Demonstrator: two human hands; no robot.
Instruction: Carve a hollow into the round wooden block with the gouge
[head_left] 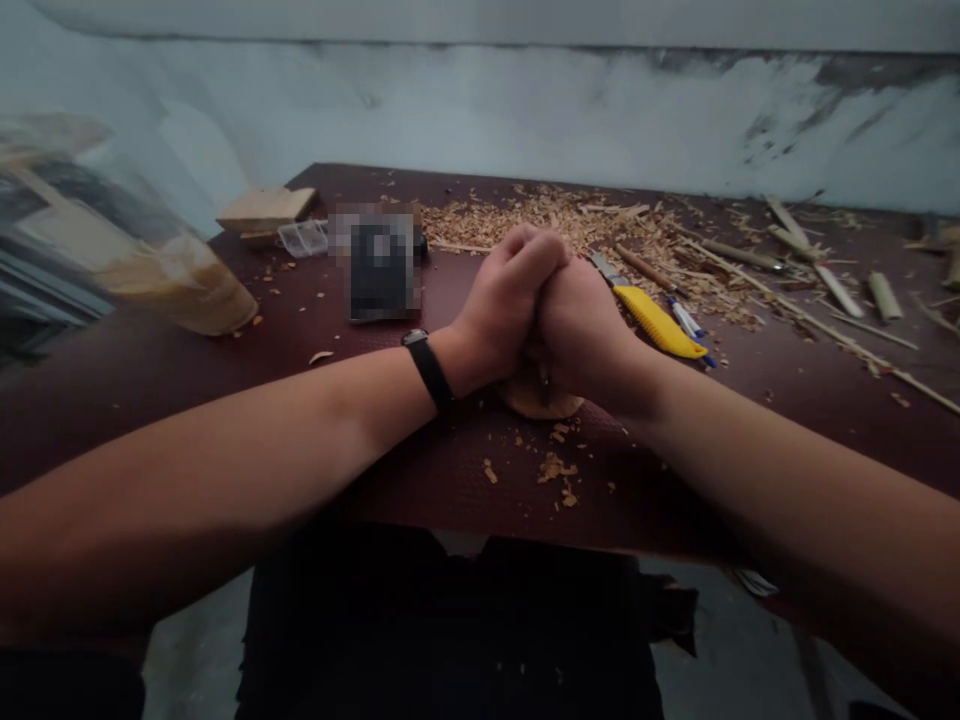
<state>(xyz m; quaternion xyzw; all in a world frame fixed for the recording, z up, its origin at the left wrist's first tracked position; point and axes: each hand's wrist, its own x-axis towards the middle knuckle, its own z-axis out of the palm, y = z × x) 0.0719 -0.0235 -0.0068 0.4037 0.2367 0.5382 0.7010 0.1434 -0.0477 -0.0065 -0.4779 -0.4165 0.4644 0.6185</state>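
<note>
My left hand (502, 300) and my right hand (585, 320) are closed and pressed together over a flat, rounded piece of wood (545, 402) on the table. Under my right hand a thin, dark metal tip (546, 382) points down at the wood; it looks like the end of a slim hand tool, its handle hidden in the grip. My left fingers wrap in against my right hand, and what they hold is out of sight. Small wood chips (556, 466) lie just in front of the piece.
A yellow utility knife (660, 322) and a pen (686, 318) lie right of my hands. Wood shavings (510, 222) and sticks (836, 290) cover the back. A blurred dark object (384, 265), a clear plastic box (303, 238), a wooden block (266, 208) and a plastic container (180, 280) stand left.
</note>
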